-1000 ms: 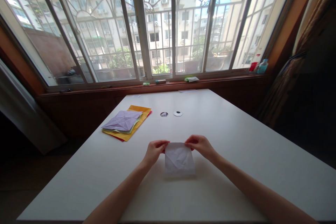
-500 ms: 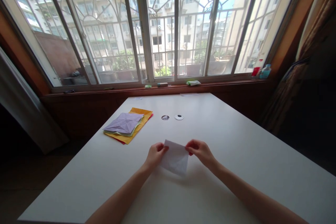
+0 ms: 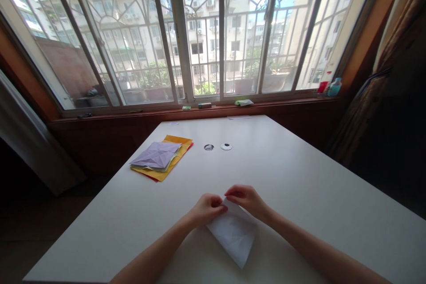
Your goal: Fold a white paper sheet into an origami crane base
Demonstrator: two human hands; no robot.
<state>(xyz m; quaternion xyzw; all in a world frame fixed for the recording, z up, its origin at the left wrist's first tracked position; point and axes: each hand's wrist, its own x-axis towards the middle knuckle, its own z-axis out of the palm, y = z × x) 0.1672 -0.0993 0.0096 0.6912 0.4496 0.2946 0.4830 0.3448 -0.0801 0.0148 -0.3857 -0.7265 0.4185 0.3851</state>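
A white bench stands before a barred window across the top. At lower centre, left hand and right hand pinch white paper by its upper corner.

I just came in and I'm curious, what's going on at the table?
Someone is handling a white paper at a white table. The left hand pinches it near its far corner; the right hand is at that same corner, its grip hard to tell. A stack of coloured papers lies off to the left, purple on top.
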